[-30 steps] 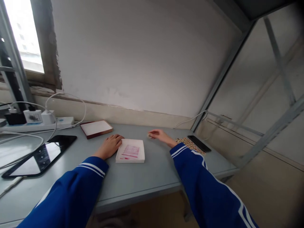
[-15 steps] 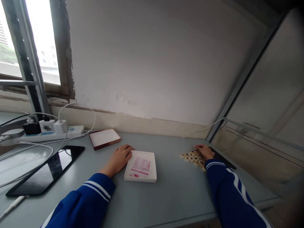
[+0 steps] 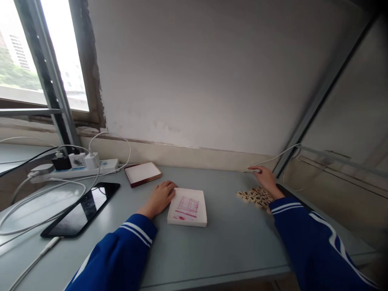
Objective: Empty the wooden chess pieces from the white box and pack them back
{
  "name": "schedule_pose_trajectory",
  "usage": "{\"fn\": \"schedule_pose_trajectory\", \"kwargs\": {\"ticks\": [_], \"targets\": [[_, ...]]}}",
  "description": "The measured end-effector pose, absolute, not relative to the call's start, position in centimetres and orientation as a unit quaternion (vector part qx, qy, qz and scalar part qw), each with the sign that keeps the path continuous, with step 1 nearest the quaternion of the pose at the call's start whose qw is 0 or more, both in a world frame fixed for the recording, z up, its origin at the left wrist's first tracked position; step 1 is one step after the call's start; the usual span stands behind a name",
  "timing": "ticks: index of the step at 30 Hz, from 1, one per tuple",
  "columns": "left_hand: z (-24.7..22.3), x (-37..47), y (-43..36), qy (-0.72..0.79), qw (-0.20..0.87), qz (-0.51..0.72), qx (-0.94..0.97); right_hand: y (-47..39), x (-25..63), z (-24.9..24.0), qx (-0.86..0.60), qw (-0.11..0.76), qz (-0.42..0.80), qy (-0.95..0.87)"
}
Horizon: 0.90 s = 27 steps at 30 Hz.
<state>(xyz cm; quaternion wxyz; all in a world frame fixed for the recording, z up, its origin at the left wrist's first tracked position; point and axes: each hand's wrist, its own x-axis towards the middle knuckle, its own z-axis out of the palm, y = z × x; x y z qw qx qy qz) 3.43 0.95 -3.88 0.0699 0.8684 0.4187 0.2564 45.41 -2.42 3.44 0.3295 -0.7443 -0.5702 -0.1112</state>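
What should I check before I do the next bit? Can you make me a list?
1. Shallow white square box with pink lines inside sits flat, open side up, on the grey table: ok.
2. Left hand is at the box's left edge, near the far corner: ok.
3. Pale, round, wood-coloured pieces with dark marks lie bunched together, right of the box: ok.
4. Right hand has a piece pinched in its fingers: cannot tell, too small to see.
5. Flat black tablet with a shiny screen is apart from both hands: ok.
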Motion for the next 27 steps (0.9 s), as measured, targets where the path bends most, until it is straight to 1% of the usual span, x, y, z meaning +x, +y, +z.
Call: {"fn": "schedule_pose_trajectory", "kwargs": {"ticks": [2,3,4,5,6,7,9,12,14,16,17,20,22,23,27], "targets": [[-3.8,3.4,0.9,0.421,0.071,0.258,0.867,-2.8,40.5,5.1,-0.653,0.341,-0.007,-0.676],[-3.8,3.3,0.9,0.423,0.072,0.258,0.866,-3.2,37.7,5.5,-0.592,0.312,0.056,-0.741],[-3.8,3.3,0.8,0.426,0.072,0.258,0.864,-3.6,34.8,5.6,-0.534,0.263,0.111,-0.796],[-3.7,3.2,0.8,0.43,0.071,0.259,0.862,-4.0,31.9,5.4,-0.484,0.213,0.153,-0.835],[-3.7,3.2,0.7,0.434,0.069,0.26,0.86,-4.4,29.1,4.8,-0.449,0.181,0.175,-0.857],[-3.6,3.2,0.6,0.438,0.066,0.261,0.858,-4.7,26.5,4.0,-0.433,0.161,0.177,-0.869],[-3.4,3.2,0.3,0.444,0.057,0.265,0.854,-4.8,22.4,1.9,-0.445,0.141,0.138,-0.874],[-3.2,3.3,-0.1,0.449,0.042,0.265,0.853,-4.1,19.2,-0.5,-0.504,0.148,0.091,-0.846],[-3.2,3.4,-0.2,0.455,0.039,0.263,0.85,-3.3,18.7,-1.1,-0.518,0.144,0.11,-0.836],[-3.2,3.3,0.1,0.463,0.044,0.264,0.845,-2.6,19.6,-1.0,-0.509,0.13,0.163,-0.835],[-3.2,3.1,0.4,0.468,0.048,0.265,0.842,-2.3,20.4,-0.8,-0.507,0.14,0.194,-0.828],[-3.2,2.6,1.7,0.489,0.048,0.274,0.827,-1.5,24.1,0.1,-0.53,0.234,0.249,-0.776],[-3.4,2.1,2.6,0.502,0.036,0.284,0.816,-0.9,26.9,0.7,-0.555,0.286,0.246,-0.741],[-3.4,2.0,3.0,0.505,0.029,0.288,0.813,-0.6,28.1,0.8,-0.566,0.297,0.238,-0.731],[-3.4,1.9,3.9,0.508,0.007,0.289,0.812,0.5,31.2,-0.4,-0.619,0.293,0.2,-0.701]]}}
